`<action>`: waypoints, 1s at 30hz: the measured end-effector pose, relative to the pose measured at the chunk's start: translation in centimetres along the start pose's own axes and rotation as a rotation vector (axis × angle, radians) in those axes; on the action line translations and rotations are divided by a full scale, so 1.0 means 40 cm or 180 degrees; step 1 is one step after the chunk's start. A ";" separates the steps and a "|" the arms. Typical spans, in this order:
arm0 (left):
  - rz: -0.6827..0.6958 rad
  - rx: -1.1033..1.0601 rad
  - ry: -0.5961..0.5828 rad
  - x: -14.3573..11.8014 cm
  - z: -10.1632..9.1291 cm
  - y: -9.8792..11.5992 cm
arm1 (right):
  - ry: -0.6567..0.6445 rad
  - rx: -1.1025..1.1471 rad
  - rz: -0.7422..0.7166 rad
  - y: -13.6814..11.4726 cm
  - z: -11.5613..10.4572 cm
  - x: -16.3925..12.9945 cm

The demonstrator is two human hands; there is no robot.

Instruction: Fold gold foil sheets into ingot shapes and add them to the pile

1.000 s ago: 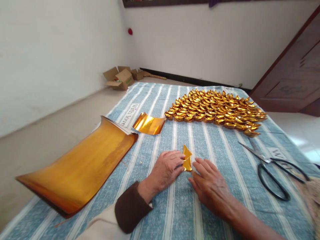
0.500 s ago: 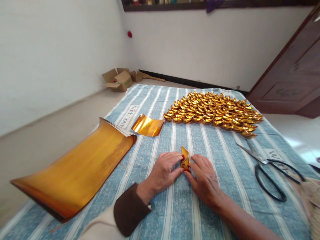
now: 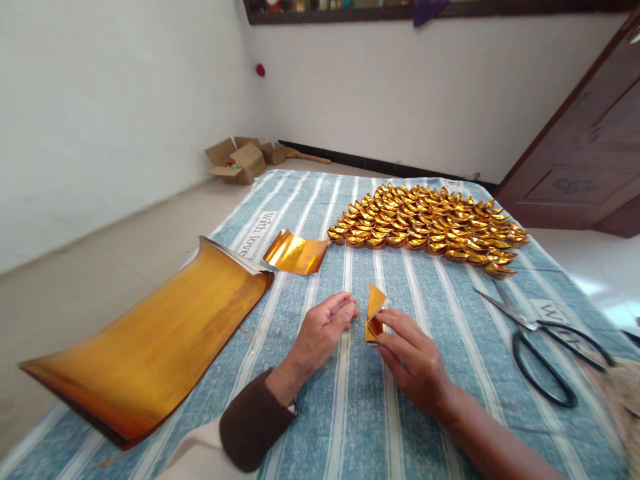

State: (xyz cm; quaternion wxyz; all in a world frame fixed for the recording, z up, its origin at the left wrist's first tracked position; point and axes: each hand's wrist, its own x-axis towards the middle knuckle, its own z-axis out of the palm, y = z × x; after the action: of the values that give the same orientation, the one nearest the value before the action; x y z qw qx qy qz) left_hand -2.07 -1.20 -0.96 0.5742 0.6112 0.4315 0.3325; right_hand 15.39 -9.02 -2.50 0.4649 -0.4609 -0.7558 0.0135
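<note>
Head | right hand (image 3: 413, 357) pinching shiny triangular gold foil (image 3: 374, 312) | left hand (image 3: 323, 328) released

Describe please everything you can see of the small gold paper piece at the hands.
The small gold paper piece is shiny foil-like paper, folded into a narrow pointed shape with a triangular tip standing up. Its faces look gold, with darker orange in the lower folds. The right hand pinches its lower part between the fingers. The left hand is open just beside it, apart from it. It is at the striped blue cloth; whether its base rests on the cloth, I cannot tell.
</note>
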 end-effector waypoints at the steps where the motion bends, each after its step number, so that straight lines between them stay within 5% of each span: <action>1: -0.0198 -0.0116 0.0020 -0.001 0.003 0.005 | -0.0016 -0.0097 -0.0192 -0.002 -0.004 0.000; 7: -0.1043 -0.0749 -0.0724 -0.020 0.019 0.031 | -0.0468 -0.0389 -0.0931 -0.009 -0.017 0.000; 12: -0.1170 -0.1353 -0.0649 -0.023 0.026 0.027 | -0.0381 -0.0289 -0.0796 -0.018 -0.009 0.005; 22: -0.1165 -0.1563 -0.0337 -0.024 0.024 0.017 | 0.0121 0.0271 0.0415 -0.008 0.015 -0.013; 30: -0.1069 -0.1514 -0.0251 -0.030 0.030 0.016 | 0.0061 0.1211 0.1993 -0.007 0.028 -0.009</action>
State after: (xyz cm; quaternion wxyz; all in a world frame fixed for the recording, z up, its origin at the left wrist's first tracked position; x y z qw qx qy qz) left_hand -1.38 -2.77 -0.36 0.7647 0.3919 0.4140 0.3006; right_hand 14.46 -8.95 -3.26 0.5228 -0.5753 -0.5576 0.2911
